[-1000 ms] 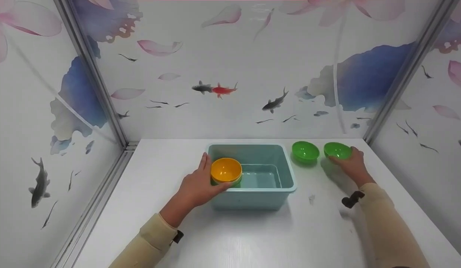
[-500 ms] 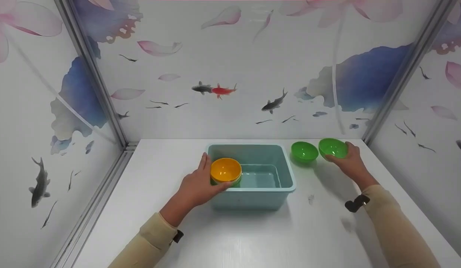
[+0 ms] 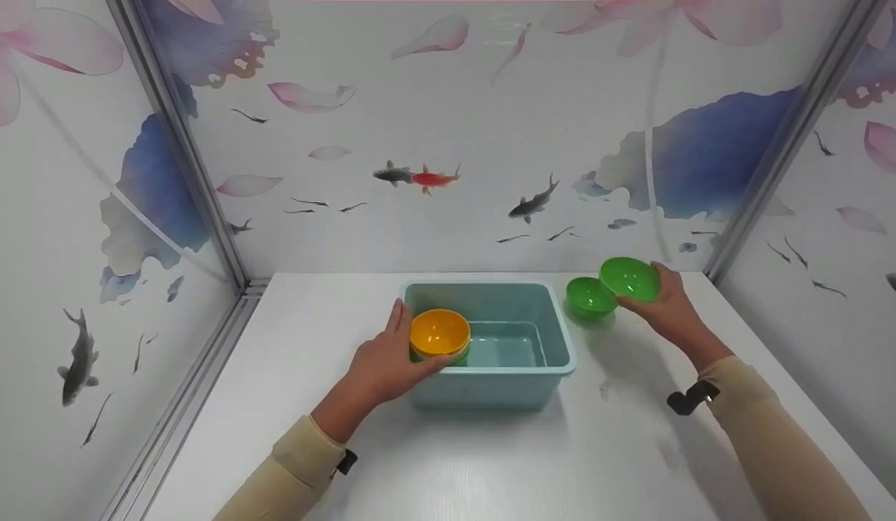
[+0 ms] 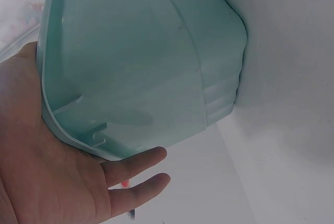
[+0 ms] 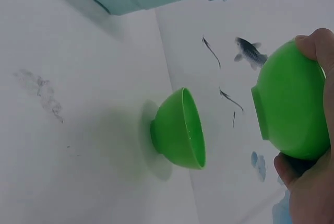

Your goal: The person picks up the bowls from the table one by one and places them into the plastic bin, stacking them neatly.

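Note:
My left hand [image 3: 383,365] holds the light blue plastic tub [image 3: 491,391] at its front left corner. The thumb lies along the front rim, and in the left wrist view two straight fingers reach past the tub's outer wall. Inside the tub, close by that thumb, an orange bowl [image 3: 439,331] tops a stack with green showing below it. My right hand [image 3: 665,300] grips a green bowl [image 3: 631,278] by its right side, raised off the table and tilted. A second green bowl [image 5: 177,130] stands upright on the table, partly overlapped by the held one in the head view.
The white table [image 3: 318,311] meets a patterned back wall [image 3: 448,217] just behind the tub. Side walls [image 3: 93,289] with metal corner posts rise at left and right. A grey smudge [image 5: 42,91] marks the tabletop right of the tub.
My right hand has lifted the green bowl from the table and carried it left, so it now overlaps the other green bowl. The left hand and tub have stayed put.

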{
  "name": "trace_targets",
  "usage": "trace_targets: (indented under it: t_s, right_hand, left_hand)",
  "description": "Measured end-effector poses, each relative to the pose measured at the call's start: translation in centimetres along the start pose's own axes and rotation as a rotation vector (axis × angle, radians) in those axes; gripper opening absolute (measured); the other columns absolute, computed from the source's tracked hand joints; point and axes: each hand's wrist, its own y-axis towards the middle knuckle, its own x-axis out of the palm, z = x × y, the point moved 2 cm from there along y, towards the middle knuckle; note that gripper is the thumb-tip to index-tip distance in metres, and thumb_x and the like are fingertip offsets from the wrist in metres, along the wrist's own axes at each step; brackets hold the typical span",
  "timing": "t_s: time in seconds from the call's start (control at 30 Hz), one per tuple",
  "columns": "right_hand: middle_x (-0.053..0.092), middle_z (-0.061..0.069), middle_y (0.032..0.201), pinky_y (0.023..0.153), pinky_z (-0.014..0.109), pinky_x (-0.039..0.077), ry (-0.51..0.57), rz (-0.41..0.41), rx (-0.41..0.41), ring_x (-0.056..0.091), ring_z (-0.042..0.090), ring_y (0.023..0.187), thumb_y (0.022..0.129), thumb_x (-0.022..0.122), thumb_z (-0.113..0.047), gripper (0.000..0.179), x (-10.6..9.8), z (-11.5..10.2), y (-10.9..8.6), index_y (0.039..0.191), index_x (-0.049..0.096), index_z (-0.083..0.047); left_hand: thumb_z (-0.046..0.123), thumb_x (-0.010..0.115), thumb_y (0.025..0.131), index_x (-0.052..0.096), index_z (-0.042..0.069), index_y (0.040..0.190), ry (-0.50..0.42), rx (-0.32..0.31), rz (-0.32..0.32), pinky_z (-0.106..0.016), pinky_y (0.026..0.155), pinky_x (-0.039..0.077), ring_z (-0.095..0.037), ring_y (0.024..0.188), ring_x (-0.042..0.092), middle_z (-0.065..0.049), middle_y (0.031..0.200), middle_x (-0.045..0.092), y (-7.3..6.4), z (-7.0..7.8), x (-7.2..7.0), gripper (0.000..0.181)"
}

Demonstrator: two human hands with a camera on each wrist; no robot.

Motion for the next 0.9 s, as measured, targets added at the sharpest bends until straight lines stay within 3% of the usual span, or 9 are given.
trace_targets:
  t_s: [0.2,0.73,0.9]
  right_hand:
    - [0.028,0.040,0.162,0.118,0.066,0.037,-0.005,-0.032,-0.034,0.041,0.053,0.143,0.100,0.083,-0.037,0.110,0.3,-2.4,-0.1,0.170,0.013,0.012]
    - [0.027,0.034,0.170,0.124,0.065,0.031,0.048,-0.141,-0.086,0.036,0.051,0.154,0.099,0.085,-0.037,0.111,2.1,-7.4,-0.6,0.174,0.014,0.004]
    - [0.033,0.033,0.168,0.122,0.063,0.036,0.033,-0.164,-0.117,0.041,0.049,0.150,0.096,0.088,-0.034,0.111,2.8,-8.9,-0.5,0.173,0.018,0.004]
  left_hand:
    - [0.082,0.066,0.093,0.011,0.004,0.177,0.001,0.000,0.004,-0.056,0.110,0.054,-0.039,0.141,0.061,-0.014,0.185,0.011,0.1,0.0,0.0,0.128]
    - [0.089,0.060,0.091,0.011,0.003,0.177,0.013,0.019,0.000,-0.052,0.104,0.057,-0.039,0.134,0.066,-0.014,0.185,0.010,0.1,-0.3,0.3,0.131]
    - [0.089,0.061,0.091,0.011,0.003,0.177,0.011,0.014,0.004,-0.054,0.107,0.057,-0.039,0.136,0.065,-0.014,0.185,0.010,0.1,-0.2,0.1,0.131]
